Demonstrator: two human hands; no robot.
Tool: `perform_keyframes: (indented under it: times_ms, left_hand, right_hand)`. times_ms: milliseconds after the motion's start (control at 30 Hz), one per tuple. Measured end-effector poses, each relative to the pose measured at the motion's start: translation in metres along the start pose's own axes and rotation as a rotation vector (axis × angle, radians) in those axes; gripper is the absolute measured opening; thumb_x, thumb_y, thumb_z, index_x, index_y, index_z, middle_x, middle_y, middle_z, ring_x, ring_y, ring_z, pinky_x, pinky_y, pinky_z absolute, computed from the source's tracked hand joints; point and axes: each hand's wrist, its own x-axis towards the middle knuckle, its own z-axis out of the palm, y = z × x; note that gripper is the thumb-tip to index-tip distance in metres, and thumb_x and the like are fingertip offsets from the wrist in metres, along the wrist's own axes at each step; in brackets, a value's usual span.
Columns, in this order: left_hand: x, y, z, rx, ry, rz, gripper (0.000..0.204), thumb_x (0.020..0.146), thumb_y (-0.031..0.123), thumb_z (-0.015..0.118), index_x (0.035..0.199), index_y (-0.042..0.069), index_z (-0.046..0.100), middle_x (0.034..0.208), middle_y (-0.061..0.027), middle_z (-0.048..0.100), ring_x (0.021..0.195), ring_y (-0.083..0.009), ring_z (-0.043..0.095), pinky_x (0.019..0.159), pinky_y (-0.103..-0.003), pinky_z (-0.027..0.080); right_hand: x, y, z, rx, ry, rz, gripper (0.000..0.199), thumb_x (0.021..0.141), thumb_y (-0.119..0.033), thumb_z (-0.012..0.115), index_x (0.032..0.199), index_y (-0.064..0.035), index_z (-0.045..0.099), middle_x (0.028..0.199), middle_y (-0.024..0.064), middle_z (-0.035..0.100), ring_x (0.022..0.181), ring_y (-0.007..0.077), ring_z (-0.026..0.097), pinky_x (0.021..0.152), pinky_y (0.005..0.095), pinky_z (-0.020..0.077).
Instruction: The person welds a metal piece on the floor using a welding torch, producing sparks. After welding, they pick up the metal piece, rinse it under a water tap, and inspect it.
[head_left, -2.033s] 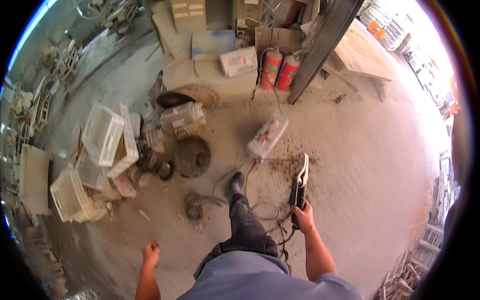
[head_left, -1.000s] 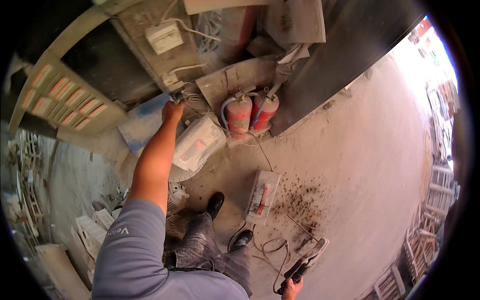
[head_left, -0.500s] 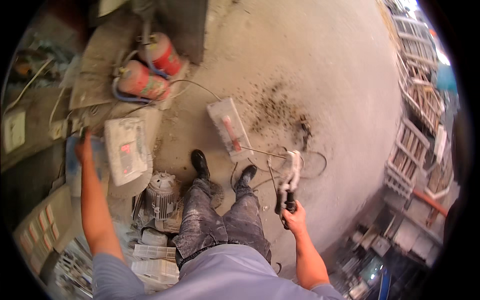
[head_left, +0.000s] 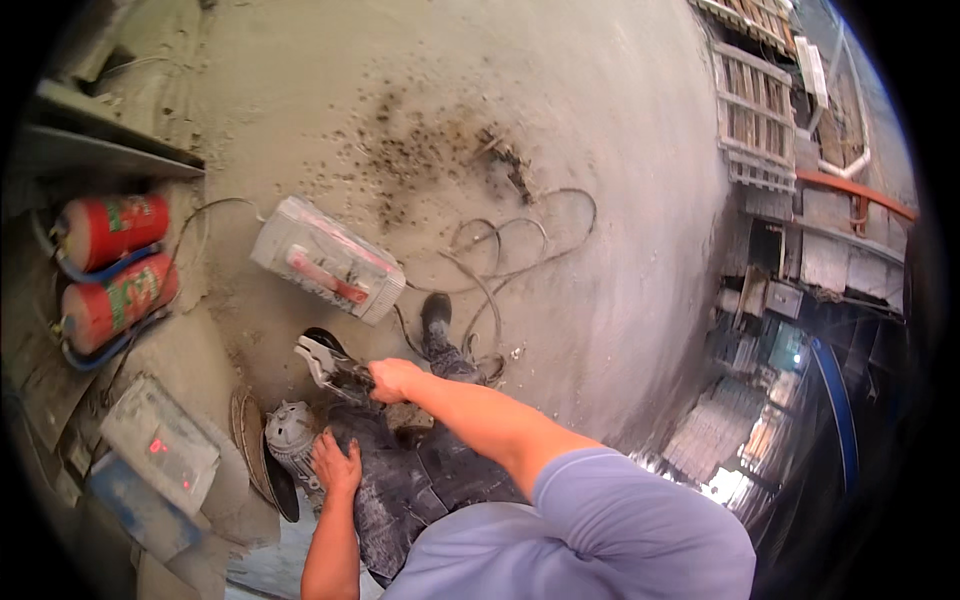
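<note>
Okay, left hand [head_left: 335, 465] looks empty, fingers loosely spread, right by the motor [head_left: 290, 432]; can't tell if they touch. Right hand [head_left: 392, 382] is wrapped tight round the dark handle of the clamp [head_left: 322, 362], which is up off the floor in front of the thighs, nose to the left. Can't tell if its mouth grips anything. Main risk: arm swings low or left, clamp knocks the motor or catches the left fingers, as they're all close together. Boot [head_left: 437, 312] stands between runs of cable [head_left: 594, 212]; a careless step could snag it, yanking the clamp or dragging the box [head_left: 328, 262] the cable runs to. Box corner is near enough to catch a shin.

Room: left side is tight, with the display unit [head_left: 160, 440] and two extinguishers [head_left: 118, 300] along that edge; bumping one might tip it. Ahead, dark debris [head_left: 512, 168] lies on the floor [head_left: 640, 260], maybe a stumble. Right of the cable loops, floor opens up wide, bounded far off by pallets [head_left: 757, 110].
</note>
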Motion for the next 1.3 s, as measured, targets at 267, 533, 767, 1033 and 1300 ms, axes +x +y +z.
perform_keyframes:
  times_ms: [267,533,767,1033,1300]
  left_hand:
    - [0.023,0.035,0.016,0.062,-0.107,-0.103,0.068,0.084,0.034,0.069,0.137,-0.001,0.046,0.128,-0.0273,0.049,0.120,-0.0452,0.047,0.102,-0.051,0.039]
    - [0.026,0.036,0.034,0.107,-0.054,-0.059,0.070,0.083,0.037,0.068,0.137,-0.001,0.045,0.132,-0.0284,0.047,0.121,-0.0476,0.045,0.103,-0.054,0.036]
    - [0.031,0.067,0.048,0.245,-0.013,-0.023,0.069,0.084,0.042,0.066,0.134,-0.001,0.048,0.129,-0.0249,0.050,0.118,-0.0449,0.047,0.101,-0.052,0.037]
    - [0.032,0.173,0.057,0.484,-0.057,-0.043,0.067,0.088,0.043,0.065,0.139,0.004,0.046,0.134,-0.0228,0.049,0.125,-0.0401,0.046,0.104,-0.050,0.038]
    - [0.073,0.355,0.034,0.225,0.171,0.539,0.052,0.085,0.028,0.072,0.128,0.005,0.054,0.123,-0.0193,0.056,0.117,-0.0397,0.052,0.098,-0.049,0.042]
  right_hand:
    - [0.174,0.027,0.034,0.434,0.101,-0.144,0.060,0.074,-0.037,0.073,0.116,0.0041,0.065,0.111,0.0262,0.069,0.107,0.0384,0.066,0.092,0.0434,0.0522]
    - [0.260,0.003,0.011,0.504,0.227,-0.246,0.055,0.082,-0.034,0.064,0.124,0.0010,0.060,0.128,0.0237,0.061,0.117,0.0346,0.060,0.099,0.0424,0.0474]
    - [0.191,0.022,0.061,-0.112,0.604,-0.451,0.055,0.087,-0.019,0.062,0.138,-0.0034,0.051,0.141,0.0195,0.052,0.128,0.0343,0.052,0.107,0.0453,0.0419]
    - [-0.073,0.282,0.086,0.748,0.558,0.073,0.058,0.084,-0.033,0.065,0.132,-0.0023,0.056,0.122,0.0251,0.064,0.114,0.0428,0.061,0.097,0.0483,0.0490]
    - [-0.333,0.556,0.198,0.808,0.668,0.880,0.053,0.084,-0.025,0.069,0.127,0.0038,0.057,0.106,0.0232,0.070,0.100,0.0362,0.068,0.087,0.0449,0.0541]
